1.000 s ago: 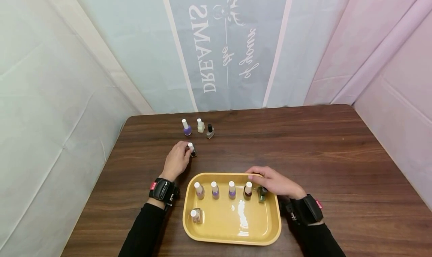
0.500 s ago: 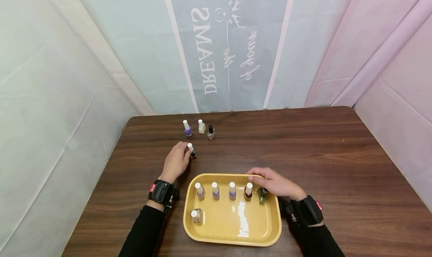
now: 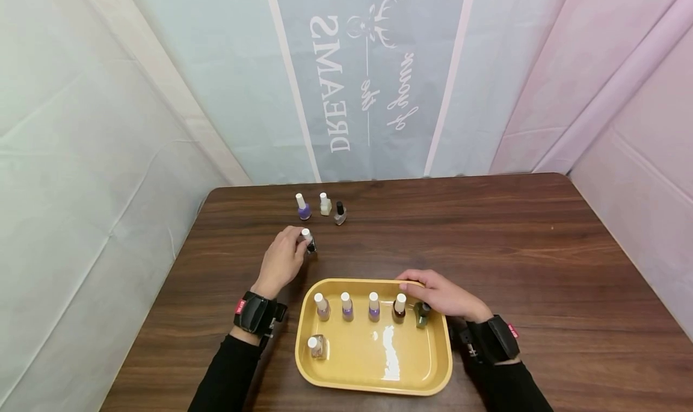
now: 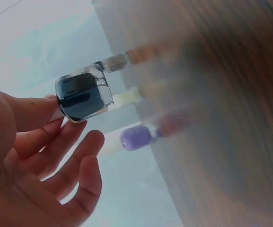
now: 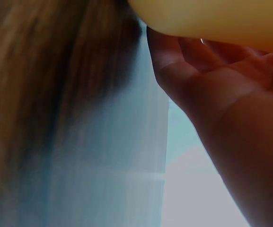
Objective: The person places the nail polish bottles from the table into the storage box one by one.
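In the head view my left hand [image 3: 281, 260] pinches a nail polish bottle [image 3: 311, 246] with a white cap and dark polish. In the left wrist view thumb and fingers hold its cap end, and the dark glass bottle [image 4: 82, 96] points away from the palm. Whether its base touches the table cannot be told. My right hand [image 3: 441, 292] grips the far right corner of a yellow tray [image 3: 373, 389], thumb over the rim and fingers outside. Inside the tray a row of several nail polish bottles stands along the far side, with a clear bottle [image 3: 317, 346] at the near left.
Beyond my left hand, near the table's far edge, stand a purple nail polish bottle [image 3: 304, 211], a pale cream one [image 3: 325, 206] and a black-capped clear one [image 3: 340, 216]. A dark green bottle [image 3: 421, 316] sits in the tray beside my right thumb. Curtains surround the brown table [image 3: 514, 249].
The head view has shifted slightly. Both hands keep their places, the left on the dark bottle and the right on the tray.
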Demonstrator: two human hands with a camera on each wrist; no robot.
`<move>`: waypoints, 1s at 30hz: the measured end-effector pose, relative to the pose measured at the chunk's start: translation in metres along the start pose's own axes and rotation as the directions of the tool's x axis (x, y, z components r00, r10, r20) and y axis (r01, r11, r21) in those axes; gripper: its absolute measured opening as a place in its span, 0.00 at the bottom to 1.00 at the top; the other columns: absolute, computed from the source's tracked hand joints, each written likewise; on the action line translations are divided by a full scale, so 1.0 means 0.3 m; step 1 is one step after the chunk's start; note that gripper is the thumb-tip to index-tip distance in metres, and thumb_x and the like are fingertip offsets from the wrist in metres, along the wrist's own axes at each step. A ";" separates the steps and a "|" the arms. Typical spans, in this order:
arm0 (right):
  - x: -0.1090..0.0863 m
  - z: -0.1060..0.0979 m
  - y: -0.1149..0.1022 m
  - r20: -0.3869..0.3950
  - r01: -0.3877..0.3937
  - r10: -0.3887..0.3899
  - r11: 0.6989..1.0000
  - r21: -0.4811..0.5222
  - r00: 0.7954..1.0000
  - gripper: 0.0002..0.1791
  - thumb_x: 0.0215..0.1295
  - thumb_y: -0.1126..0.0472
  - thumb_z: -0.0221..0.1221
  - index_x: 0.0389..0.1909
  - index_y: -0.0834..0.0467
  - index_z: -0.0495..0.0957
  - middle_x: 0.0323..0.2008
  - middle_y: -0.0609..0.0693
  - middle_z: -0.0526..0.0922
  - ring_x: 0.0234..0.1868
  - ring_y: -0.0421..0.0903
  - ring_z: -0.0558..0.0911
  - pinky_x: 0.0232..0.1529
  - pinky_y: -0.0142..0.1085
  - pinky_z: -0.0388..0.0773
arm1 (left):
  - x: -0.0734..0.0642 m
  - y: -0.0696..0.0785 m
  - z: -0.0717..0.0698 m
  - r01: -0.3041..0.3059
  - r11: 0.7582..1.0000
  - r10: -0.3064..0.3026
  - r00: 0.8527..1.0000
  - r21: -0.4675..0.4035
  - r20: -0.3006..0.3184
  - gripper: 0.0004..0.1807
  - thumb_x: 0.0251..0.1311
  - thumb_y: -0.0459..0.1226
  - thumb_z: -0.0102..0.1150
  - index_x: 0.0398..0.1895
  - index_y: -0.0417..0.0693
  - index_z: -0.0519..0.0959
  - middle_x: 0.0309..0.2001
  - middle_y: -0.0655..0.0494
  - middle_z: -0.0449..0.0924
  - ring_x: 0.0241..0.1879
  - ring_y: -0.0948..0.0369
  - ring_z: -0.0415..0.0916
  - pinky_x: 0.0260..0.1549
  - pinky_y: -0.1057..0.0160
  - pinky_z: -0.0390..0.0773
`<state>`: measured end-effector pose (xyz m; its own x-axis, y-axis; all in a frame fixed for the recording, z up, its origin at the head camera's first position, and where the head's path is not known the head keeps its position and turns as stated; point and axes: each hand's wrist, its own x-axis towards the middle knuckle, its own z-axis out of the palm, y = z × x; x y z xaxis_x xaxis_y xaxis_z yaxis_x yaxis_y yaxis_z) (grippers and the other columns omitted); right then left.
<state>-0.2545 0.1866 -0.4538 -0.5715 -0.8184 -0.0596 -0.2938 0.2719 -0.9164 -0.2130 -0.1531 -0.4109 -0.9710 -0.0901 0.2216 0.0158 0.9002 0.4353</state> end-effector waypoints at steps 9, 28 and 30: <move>0.002 0.000 -0.002 -0.013 0.007 -0.007 1.000 -0.017 1.000 0.15 0.75 0.54 0.48 0.51 0.54 0.78 0.44 0.51 0.83 0.41 0.37 0.78 0.45 0.30 0.76 | -0.021 0.038 -0.035 -0.032 0.999 0.032 0.999 -0.007 -0.028 0.08 0.69 0.37 0.53 0.44 0.44 0.79 0.39 0.52 0.76 0.36 0.57 0.70 0.33 0.60 0.71; -0.002 -0.004 -0.008 0.016 -0.021 0.021 1.000 0.009 1.000 0.16 0.76 0.53 0.46 0.54 0.54 0.77 0.47 0.52 0.82 0.44 0.37 0.79 0.46 0.32 0.77 | -0.105 0.116 -0.124 -0.082 0.996 0.078 0.992 -0.036 -0.096 0.04 0.66 0.35 0.57 0.41 0.46 0.79 0.43 0.51 0.79 0.40 0.56 0.70 0.37 0.58 0.71; -0.002 -0.005 -0.008 0.017 -0.023 0.023 1.000 0.012 1.000 0.16 0.76 0.53 0.46 0.54 0.53 0.77 0.48 0.52 0.82 0.44 0.37 0.79 0.46 0.33 0.77 | -0.113 0.122 -0.128 -0.100 0.994 0.095 0.989 -0.037 -0.116 0.04 0.65 0.34 0.58 0.40 0.46 0.80 0.43 0.50 0.80 0.40 0.55 0.68 0.38 0.59 0.69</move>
<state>-0.2546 0.1871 -0.4511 -0.5647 -0.8207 -0.0872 -0.2716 0.2846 -0.9193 -0.1704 -0.1336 -0.3690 -0.9307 -0.0533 0.3618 0.1212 0.8884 0.4428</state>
